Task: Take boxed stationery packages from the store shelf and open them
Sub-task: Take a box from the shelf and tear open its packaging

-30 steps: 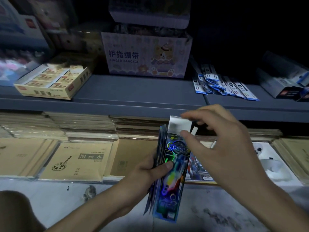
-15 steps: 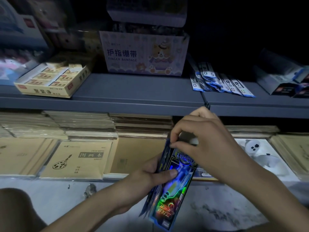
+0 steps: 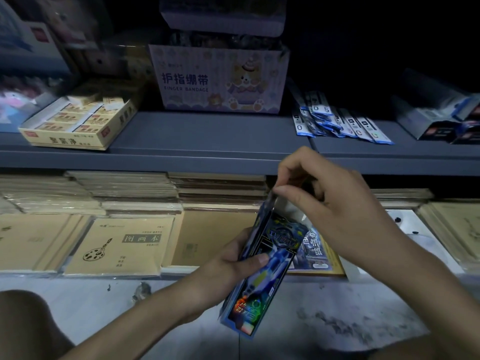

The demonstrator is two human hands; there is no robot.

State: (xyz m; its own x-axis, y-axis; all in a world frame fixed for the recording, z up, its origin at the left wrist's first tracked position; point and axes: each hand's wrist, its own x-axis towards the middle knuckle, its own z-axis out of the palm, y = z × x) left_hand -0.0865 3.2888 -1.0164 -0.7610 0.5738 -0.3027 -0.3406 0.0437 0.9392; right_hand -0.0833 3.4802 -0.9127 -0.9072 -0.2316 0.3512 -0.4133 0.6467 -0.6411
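Task thing: a tall, narrow blue holographic cardboard box (image 3: 262, 271) was held in the air in front of the grey metal shelf (image 3: 207, 136), above the pale floor and clear of the stock.
Long axis: it ran from the end nearest the person up and away toward the shelf, with the top leaning a little to the right.
Left hand (image 3: 228, 263): it gripped the box at mid-length from the left side, fingers curled behind and the thumb laid across the printed front.
Right hand (image 3: 332, 211): it sat at the upper end, coming in from the right, with the forefinger and thumb drawn tight together on the top edge and the other fingers loosely curled above.
Opening end: some white (image 3: 288, 214) showed just under those fingertips. Whether it was a lifted flap or the inside could not be told.
Key relation: the end to be opened lay directly under the right fingertips, so that hand was nearer, while the left served as the brace lower down.
Likely next move: pulling along the long axis, up and away from the left grip.
Behind: brown-paper drawing books (image 3: 122, 245) lay flat on the lower shelf.
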